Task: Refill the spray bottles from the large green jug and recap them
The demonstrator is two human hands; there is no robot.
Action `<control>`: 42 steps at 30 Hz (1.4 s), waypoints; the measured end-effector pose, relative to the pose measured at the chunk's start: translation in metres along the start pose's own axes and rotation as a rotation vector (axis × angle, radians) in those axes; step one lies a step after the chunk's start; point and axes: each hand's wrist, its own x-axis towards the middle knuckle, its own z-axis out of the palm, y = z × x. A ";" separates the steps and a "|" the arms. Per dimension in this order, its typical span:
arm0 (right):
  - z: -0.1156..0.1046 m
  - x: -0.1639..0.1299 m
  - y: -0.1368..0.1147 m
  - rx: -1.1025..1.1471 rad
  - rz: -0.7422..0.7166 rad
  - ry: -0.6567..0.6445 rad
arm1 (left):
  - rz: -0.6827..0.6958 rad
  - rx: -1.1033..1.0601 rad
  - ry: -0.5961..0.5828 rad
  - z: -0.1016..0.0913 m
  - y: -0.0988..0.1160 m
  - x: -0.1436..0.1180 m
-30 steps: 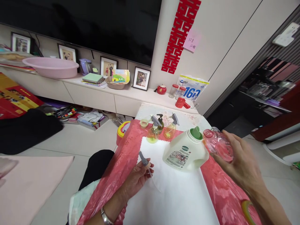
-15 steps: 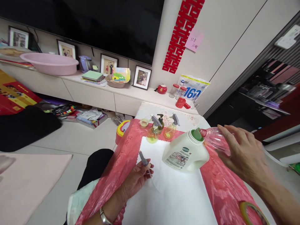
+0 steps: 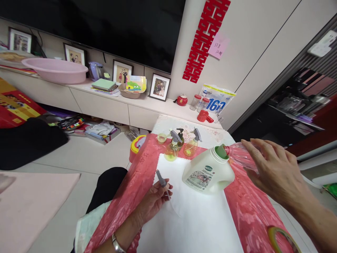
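Note:
My right hand (image 3: 273, 168) is wrapped round a clear pinkish plastic bottle (image 3: 240, 154), tipped on its side. The bottle's mouth meets the green spout of a pale green detergent jug (image 3: 204, 170), which stands upright on a white sheet (image 3: 189, 214). Between the fingers of my left hand (image 3: 155, 198) is a grey spray pump head (image 3: 162, 181), its thin clear tube hanging down over the sheet. Behind the jug stand two yellowish spray bottles (image 3: 172, 151) with grey triggers, and a dark green pump bottle (image 3: 180, 137).
A small yellowish cup (image 3: 161, 138) sits at the table's far left. A roll of tape (image 3: 283, 239) lies on the red plastic cover (image 3: 252, 207) at the near right. Beyond is a white cabinet (image 3: 143, 107) with a pink basin (image 3: 56, 70), photo frames and jars.
My right hand has shifted very slightly with the tipped bottle, whose mouth stays at the jug's spout. My left hand and the pump head look the same.

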 end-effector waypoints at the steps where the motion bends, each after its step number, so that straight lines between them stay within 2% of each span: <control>1: 0.000 0.000 0.000 0.001 -0.002 -0.003 | -0.001 0.000 -0.001 0.000 0.000 0.000; 14: -0.014 0.009 -0.001 -0.076 0.009 -0.072 | 0.004 -0.028 -0.047 -0.013 -0.008 0.007; 42: -0.023 0.021 -0.004 -0.145 -0.017 -0.087 | 0.012 -0.027 -0.046 -0.012 -0.007 0.005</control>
